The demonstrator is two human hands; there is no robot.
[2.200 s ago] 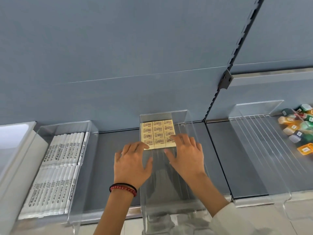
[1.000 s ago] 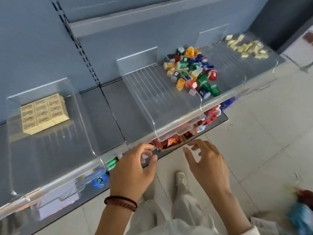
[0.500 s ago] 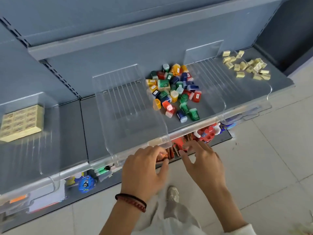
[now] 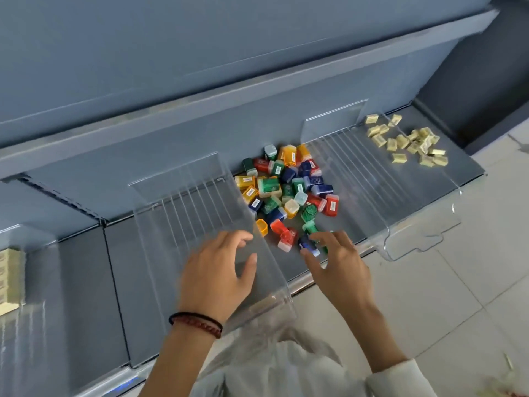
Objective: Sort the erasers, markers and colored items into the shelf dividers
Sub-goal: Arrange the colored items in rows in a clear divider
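A heap of small coloured items point(image 4: 286, 190), red, blue, green and yellow, lies on the grey shelf point(image 4: 86, 267) between two clear dividers. My left hand point(image 4: 217, 270) hovers over the left clear divider point(image 4: 194, 213), fingers loosely curled and holding nothing. My right hand point(image 4: 340, 265) reaches the front of the heap; its spread fingertips touch a blue item point(image 4: 307, 246) and a green one. Loose yellow erasers point(image 4: 409, 141) are scattered at the far right of the shelf. A neat block of erasers point(image 4: 10, 279) shows at the left edge.
The right clear divider point(image 4: 372, 179) stands between the coloured heap and the loose erasers. The blue back wall rises behind the shelf. Tiled floor point(image 4: 458, 296) lies to the right, below the shelf's front edge. No markers are in view.
The view swung right from the eraser block to the coloured heap. Both hands rose from the shelf's front edge onto the shelf, the right one reaching the heap's front items.
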